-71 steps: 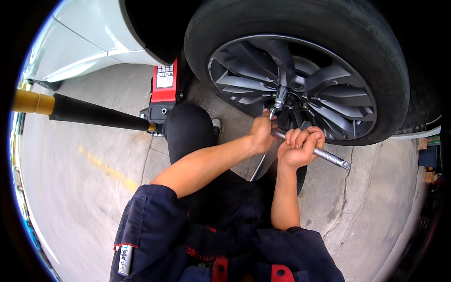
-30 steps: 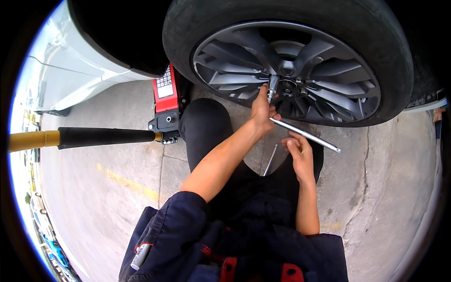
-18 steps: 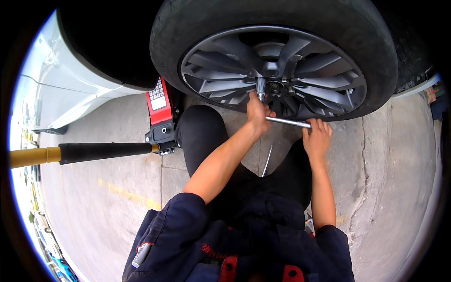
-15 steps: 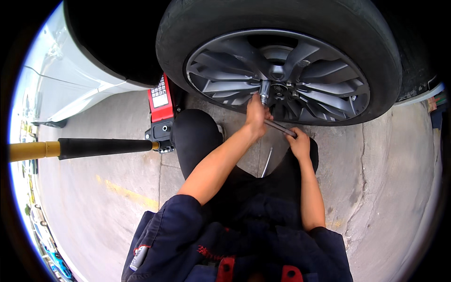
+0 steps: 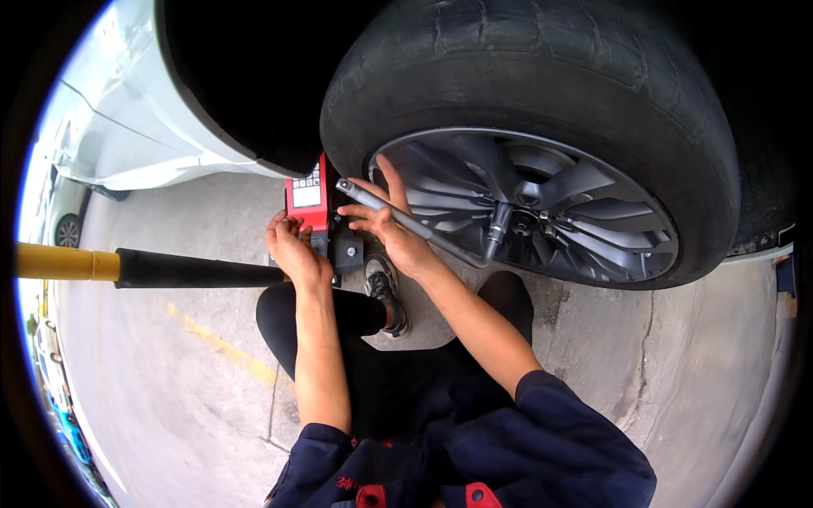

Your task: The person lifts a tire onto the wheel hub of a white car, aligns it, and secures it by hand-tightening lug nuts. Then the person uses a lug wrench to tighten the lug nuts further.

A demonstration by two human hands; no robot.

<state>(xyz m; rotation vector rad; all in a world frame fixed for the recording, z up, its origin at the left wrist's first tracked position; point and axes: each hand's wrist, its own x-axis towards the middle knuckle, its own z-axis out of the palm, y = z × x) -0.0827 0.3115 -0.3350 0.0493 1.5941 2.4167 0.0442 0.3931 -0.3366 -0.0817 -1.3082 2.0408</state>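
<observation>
A dark grey alloy wheel [image 5: 576, 182] with a black tyre [image 5: 517, 89] fills the upper right. On one of its nuts sits a silver socket [image 5: 498, 222]. From the socket a wrench bar [image 5: 415, 223] runs up and left, ending in a square drive tip. My right hand [image 5: 396, 239] is beside the bar, fingers spread, one finger extended past it and the others on the near side, not wrapped round it. Further left, my left hand [image 5: 298, 254] is closed, fingertips pressed together near the red and black floor jack [image 5: 306, 218]; anything between them is hidden.
The jack's long yellow handle [image 5: 68, 262] with its black grip [image 5: 199, 268] reaches in from the left. White car bodywork [image 5: 135, 127] is at the upper left. My shoe [image 5: 383, 292] stands on the concrete floor [image 5: 195, 372] below the jack.
The wrench bar has swung clockwise from the lower right to the upper left. Both hands have moved left; the left has left the socket and the right has loosened its grip. My view has shifted.
</observation>
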